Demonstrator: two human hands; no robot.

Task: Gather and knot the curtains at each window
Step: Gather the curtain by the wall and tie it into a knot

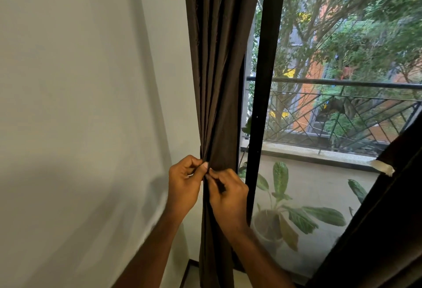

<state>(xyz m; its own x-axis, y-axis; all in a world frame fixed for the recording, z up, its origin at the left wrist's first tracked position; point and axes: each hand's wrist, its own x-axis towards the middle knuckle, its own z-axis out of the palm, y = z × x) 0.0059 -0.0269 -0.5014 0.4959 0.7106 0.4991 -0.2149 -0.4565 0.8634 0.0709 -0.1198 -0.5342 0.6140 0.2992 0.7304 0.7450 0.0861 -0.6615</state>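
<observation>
The left hand [183, 187] has its fingers curled, and its thumb and fingers pinch the folds of the brown curtain [217, 59]. The right hand [228, 196] is curled too, and it pinches the same folds just beside the left hand, so the two hands touch. The curtain hangs between the white wall [80, 82] and the black window frame [265, 82], bunched into a narrow strip where the hands hold it. The right fingertips are tucked into the cloth and cannot be seen. The top and bottom of the curtain are cut off. Another curtain [376, 230] shows only partly in the right corner. A plant [285, 207] outside looks hazy through the window. The trees are blurry.
</observation>
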